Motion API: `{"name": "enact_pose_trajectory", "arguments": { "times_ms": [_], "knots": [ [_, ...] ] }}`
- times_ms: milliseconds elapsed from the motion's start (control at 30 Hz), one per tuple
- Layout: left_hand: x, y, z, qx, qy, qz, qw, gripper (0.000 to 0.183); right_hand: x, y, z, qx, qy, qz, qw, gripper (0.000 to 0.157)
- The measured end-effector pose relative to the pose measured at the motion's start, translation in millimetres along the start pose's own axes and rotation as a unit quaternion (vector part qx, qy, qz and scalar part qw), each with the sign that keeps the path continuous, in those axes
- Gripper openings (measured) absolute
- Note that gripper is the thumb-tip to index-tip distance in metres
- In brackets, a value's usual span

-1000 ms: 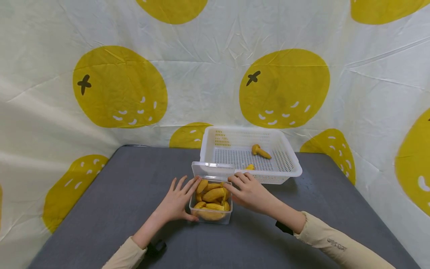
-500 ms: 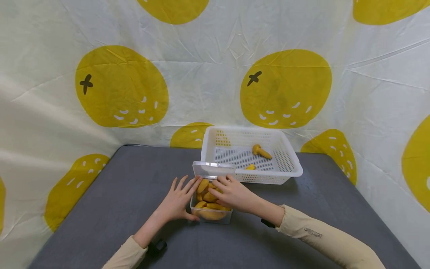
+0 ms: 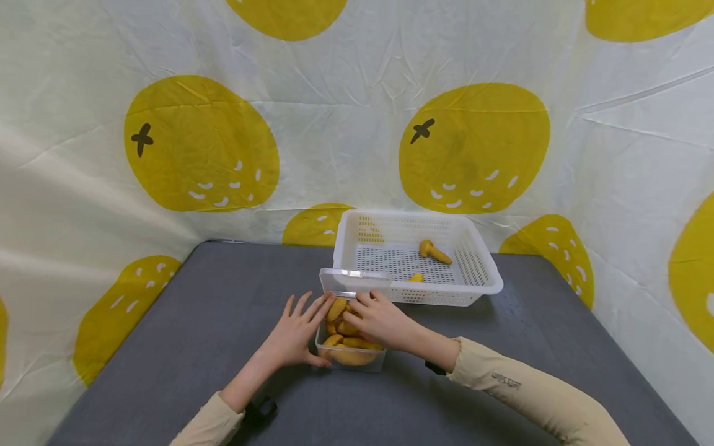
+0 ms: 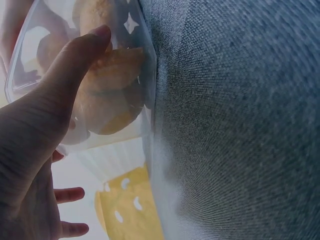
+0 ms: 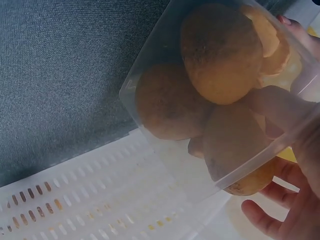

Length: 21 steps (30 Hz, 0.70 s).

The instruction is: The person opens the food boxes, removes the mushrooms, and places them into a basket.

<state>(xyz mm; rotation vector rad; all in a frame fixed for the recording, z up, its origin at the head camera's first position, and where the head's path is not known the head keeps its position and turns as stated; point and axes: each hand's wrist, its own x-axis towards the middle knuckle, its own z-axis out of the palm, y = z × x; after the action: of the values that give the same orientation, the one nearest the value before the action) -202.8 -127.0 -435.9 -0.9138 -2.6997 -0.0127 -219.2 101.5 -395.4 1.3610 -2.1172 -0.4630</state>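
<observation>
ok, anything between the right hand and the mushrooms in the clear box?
Nothing visible. The clear box is open on top, its lid stands raised at the far side, and the right hand reaches in over the mushrooms.

head view: from above the near side, facing forward and down, far enough off for dark table [image 3: 251, 279], printed curtain [image 3: 337, 142] and white basket [image 3: 446, 297]. left wrist view: low, rolled sideways, close on clear box [image 3: 362, 366]. right wrist view: equally close, tilted, basket beyond. all three share box and table.
</observation>
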Motion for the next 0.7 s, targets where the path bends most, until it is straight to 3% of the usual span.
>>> {"name": "enact_pose_trajectory", "arguments": {
  "times_ms": [200, 700],
  "knots": [
    [-0.1, 1.3, 0.4, -0.011, 0.001, 0.000, 0.9999, 0.119, 0.5, -0.1, 3.4, 0.002, -0.001, 0.005, 1.000, 0.015],
    [-0.5, 1.8, 2.0, -0.015, -0.004, -0.003, 0.9999, 0.119, -0.7, -1.0, 1.3, -0.008, -0.003, -0.003, 1.000, 0.016]
  ]
}}
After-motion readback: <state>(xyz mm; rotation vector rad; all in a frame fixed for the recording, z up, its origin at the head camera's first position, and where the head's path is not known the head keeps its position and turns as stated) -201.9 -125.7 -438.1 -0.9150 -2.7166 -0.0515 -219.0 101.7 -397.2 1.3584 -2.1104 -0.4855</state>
